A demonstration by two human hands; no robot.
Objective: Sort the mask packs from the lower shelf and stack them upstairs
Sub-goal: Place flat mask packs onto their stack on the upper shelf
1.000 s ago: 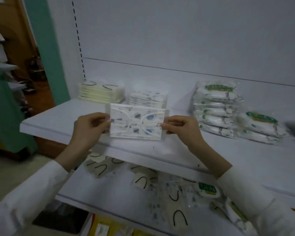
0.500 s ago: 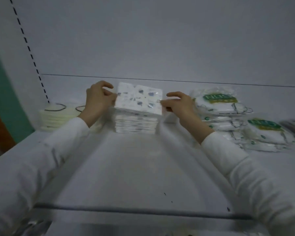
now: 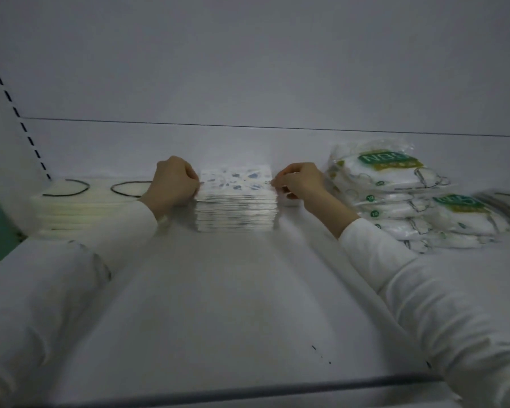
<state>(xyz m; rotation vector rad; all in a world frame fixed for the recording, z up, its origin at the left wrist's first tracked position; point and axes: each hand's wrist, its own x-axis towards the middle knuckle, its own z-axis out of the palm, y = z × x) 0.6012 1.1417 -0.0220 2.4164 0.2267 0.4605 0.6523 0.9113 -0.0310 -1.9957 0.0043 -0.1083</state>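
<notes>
While the flat clear-wrapped mask pack with small blue prints point(image 3: 236, 178) lies on top of the tall stack of matching packs point(image 3: 236, 212) near the back edge of the white shelf point(image 3: 233, 290), slick film on slick film is the risk. I judge that an uneven release could drag the pack askew or nudge the upper layers into a lean or slide.

The left hand point(image 3: 173, 182) has its fingers curled and pinches the pack's left end. The right hand point(image 3: 299, 179) pinches the right end with thumb and fingertips.

Sideways room is tight. The low pile of cream masks with black ear loops point(image 3: 80, 207) sits just beside the left wrist, and the heaped clear bags with green labels point(image 3: 380, 184) lie near the right hand. Bare shelf runs from the stack to the front edge, so drawing both hands straight back looks safest.
</notes>
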